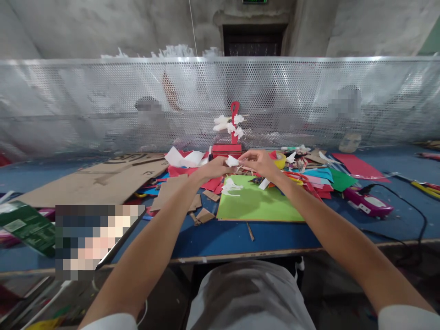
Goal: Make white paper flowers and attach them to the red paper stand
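Fingers of the left hand (213, 168) and right hand (260, 161) pinch a small white paper piece (232, 161) at frame centre, their fingertips too small to separate, above the green sheet (261, 204).

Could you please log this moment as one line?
left hand: holds white paper piece | right hand: fingertips at it | beneath: green sheet

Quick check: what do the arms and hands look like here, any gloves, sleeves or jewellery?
The left hand and right hand are bare: no gloves, no watch or ring visible. Both forearms are uncovered up to short white sleeves, left sleeve and right sleeve, at the picture's bottom edge. No markings show.
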Available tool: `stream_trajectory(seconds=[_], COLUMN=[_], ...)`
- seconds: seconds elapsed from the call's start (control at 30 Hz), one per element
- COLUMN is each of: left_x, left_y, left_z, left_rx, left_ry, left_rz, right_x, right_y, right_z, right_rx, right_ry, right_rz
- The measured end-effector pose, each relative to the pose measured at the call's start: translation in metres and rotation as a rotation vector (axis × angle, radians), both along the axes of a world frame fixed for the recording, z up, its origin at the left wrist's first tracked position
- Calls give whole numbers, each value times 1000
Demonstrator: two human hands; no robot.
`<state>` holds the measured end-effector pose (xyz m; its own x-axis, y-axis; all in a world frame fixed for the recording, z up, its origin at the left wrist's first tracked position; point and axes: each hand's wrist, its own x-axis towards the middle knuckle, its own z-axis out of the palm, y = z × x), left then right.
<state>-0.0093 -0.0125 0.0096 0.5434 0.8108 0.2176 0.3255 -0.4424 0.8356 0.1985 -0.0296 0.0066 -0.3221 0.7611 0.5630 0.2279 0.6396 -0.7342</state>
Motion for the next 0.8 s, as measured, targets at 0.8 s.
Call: stream_trajectory(seconds=[0.8], left_x=[3], left_y=[-9], left_z=[11], left_rx=[-164], left_ry=[-211], left_rz=[19], right_x=[7], right_y=[9], right_z=[-5], right_rx=[-117], right_ry=[150], right_rz=[88])
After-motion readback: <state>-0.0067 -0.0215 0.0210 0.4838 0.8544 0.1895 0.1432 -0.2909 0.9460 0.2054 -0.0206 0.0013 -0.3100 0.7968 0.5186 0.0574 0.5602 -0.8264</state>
